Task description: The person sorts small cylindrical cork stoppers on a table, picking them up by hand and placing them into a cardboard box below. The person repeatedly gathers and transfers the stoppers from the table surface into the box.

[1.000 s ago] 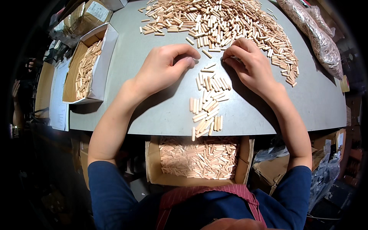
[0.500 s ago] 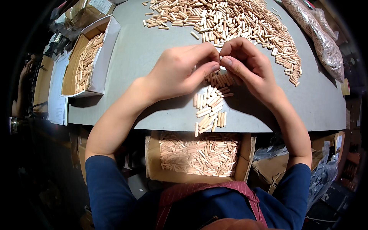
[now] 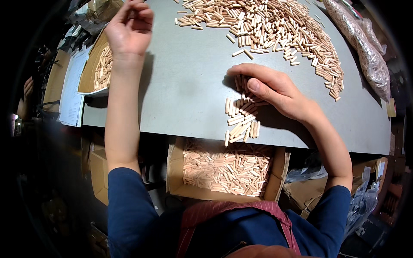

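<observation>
The right hand is arching over a small cluster of wooden dowels, its thumb standing apart from its fingers; whether it is touching any is unclear. The left hand is curling loosely near a dowel-filled carton; I cannot tell whether it is holding anything. The grey tabletop is bearing a dowel heap beyond the right hand. A filled plastic bag is lying to that hand's right; a cardboard box is sitting nearer the body.
</observation>
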A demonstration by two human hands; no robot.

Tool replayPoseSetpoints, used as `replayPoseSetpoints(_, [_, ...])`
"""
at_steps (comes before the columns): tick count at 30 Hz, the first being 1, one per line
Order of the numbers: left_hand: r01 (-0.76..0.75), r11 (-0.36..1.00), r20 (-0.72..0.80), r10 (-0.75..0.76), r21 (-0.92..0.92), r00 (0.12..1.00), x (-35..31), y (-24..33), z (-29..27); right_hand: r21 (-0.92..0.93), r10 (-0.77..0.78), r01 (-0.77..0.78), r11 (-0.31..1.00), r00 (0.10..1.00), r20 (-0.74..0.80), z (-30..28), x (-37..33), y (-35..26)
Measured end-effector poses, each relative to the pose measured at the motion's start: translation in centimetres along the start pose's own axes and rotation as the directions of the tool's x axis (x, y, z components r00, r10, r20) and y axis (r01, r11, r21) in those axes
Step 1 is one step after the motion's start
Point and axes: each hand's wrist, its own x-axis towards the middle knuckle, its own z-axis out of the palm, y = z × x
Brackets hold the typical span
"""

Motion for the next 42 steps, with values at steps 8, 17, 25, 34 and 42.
replayPoseSetpoints(8, [-0.11, 0.972, -0.093, 0.092, -0.206, 0.991, -1.6, 0.3, 1.4, -0.136, -0.24, 0.234, 0.963, 0.97, -0.03, -1.3, -0.2, 0.6])
replayPoseSetpoints(17, [0.127, 0.985, 0.0, -0.128, 0.12, 0.992, -1.4, -3.5, 0.5, -0.436, -0.392, 0.461, 0.773, 0.887, 0.244, -0.9, -0.9, -1.1])
replayPoseSetpoints(25, [-0.261, 0.198, 0.303, -0.231, 0.945, 0.925, -7.0, -11.7, 6.9, -0.619, -0.392, 0.314, 0.72, 0.92, 0.01, -0.9, -0.8, -0.5])
replayPoseSetpoints(34, [-0.485, 0.078, 0.48, -0.344, 0.871, 0.807, -9.3, -12.8, 8.6, -0.418, -0.302, 0.164, 0.894, 0.908, -0.289, -0.8, -0.6, -0.6])
replayPoseSetpoints(42, [0.01, 0.98, 0.053, 0.001, -0.2, 0.999, -2.1, -0.3, 3.2, -0.076, -0.011, -0.001, 0.997, 0.989, -0.15, -0.9, 0.3, 0.9])
